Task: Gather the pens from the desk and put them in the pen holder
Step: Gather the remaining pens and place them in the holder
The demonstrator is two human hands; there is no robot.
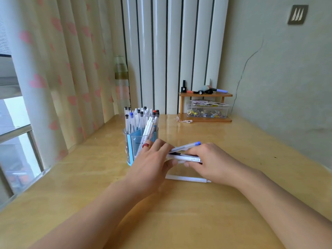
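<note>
Both hands, left [152, 162] and right [210, 160], pinch a bundle of pens [185, 155] between them above the table [233, 203]. One white pen [187, 178] lies beneath; the full pen holder [133, 141] stands just behind.

Soft daylight from window [16, 141] at left. Glare streaks on glossy table [179, 130]. Faint shadows under forearms. Curtain [53, 69] and bottle [121, 81] blurred, perhaps motion. Wide-angle bending at edges. Centre fairly sharp.
</note>
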